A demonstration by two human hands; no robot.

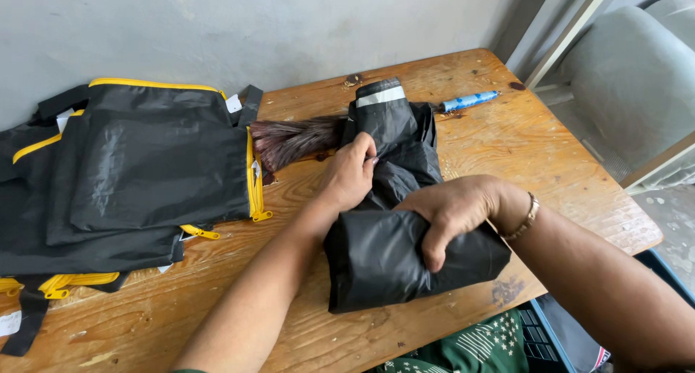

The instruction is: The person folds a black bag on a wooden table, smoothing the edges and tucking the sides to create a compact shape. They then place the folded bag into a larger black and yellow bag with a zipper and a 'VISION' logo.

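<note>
Right hand (pixel 450 212) closed over near end of a black fabric bag (pixel 394 199), pressing down on the rolled part; left hand (pixel 352 172) pinches the same bag's loose middle, fingers curled shut on the fabric. Bag lies mid-worktop (pixel 507 149), near half looks already folded or rolled into a tight bundle, far half with grey strip still loose, so folding judged about half done. Left on the worktop: a stack of flat black bags with yellow zips (pixel 145 170), at least two, exact count unclear. One feather duster (pixel 297 138) with blue handle lies under the held bag, far side. One bracelet (pixel 527 217) on right wrist.
</note>
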